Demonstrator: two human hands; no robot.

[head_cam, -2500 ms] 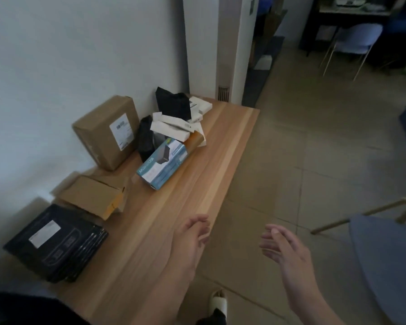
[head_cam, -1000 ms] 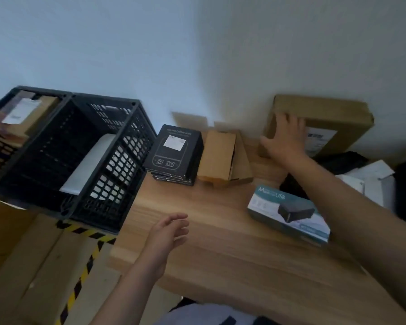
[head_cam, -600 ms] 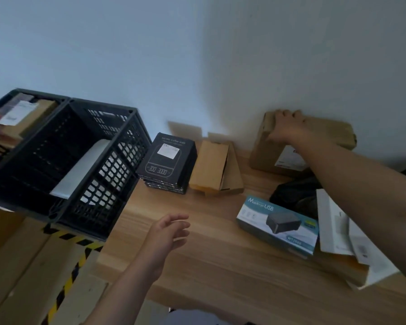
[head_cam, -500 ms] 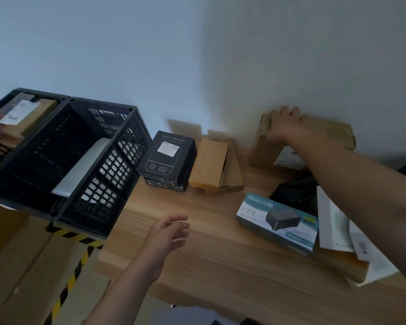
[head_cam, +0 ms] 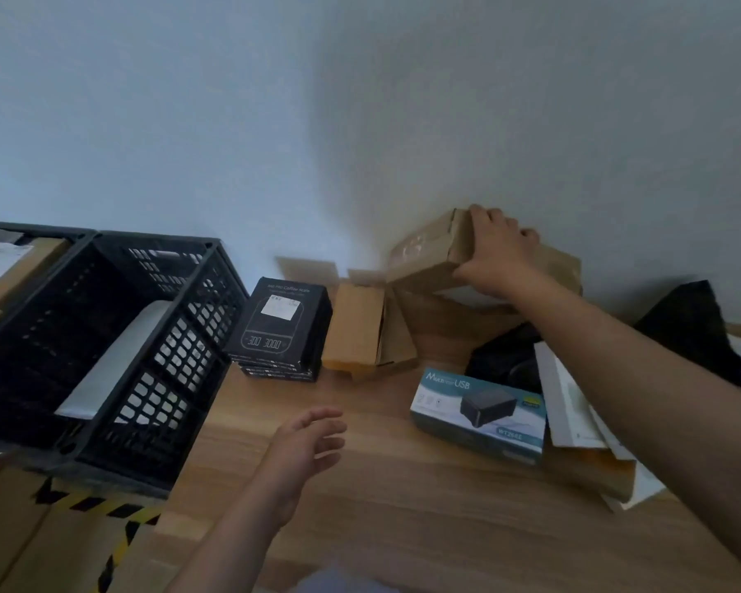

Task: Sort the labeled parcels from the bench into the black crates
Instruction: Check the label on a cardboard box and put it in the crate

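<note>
Two bare hands show in the single head view, looking down at a wooden desk (head_cam: pixel 403 507) set against a pale wall. The right hand (head_cam: pixel 495 254) reaches to the back of the desk and grips a brown cardboard parcel (head_cam: pixel 428 254) by its near top corner, fingers (head_cam: pixel 488 218) curled over the top edge and thumb below. That parcel is tilted, its left end raised, its long axis running left to right along the wall. The black crate (head_cam: pixel 103 336) stands well to the left, so the carry would likely go leftward across the desk. The left hand (head_cam: pixel 309 442) hovers low over the desk front, fingers loosely spread, holding nothing. Between parcel and crate lie a black boxed scale (head_cam: pixel 283 323) and a small brown box (head_cam: pixel 356 331).
</note>
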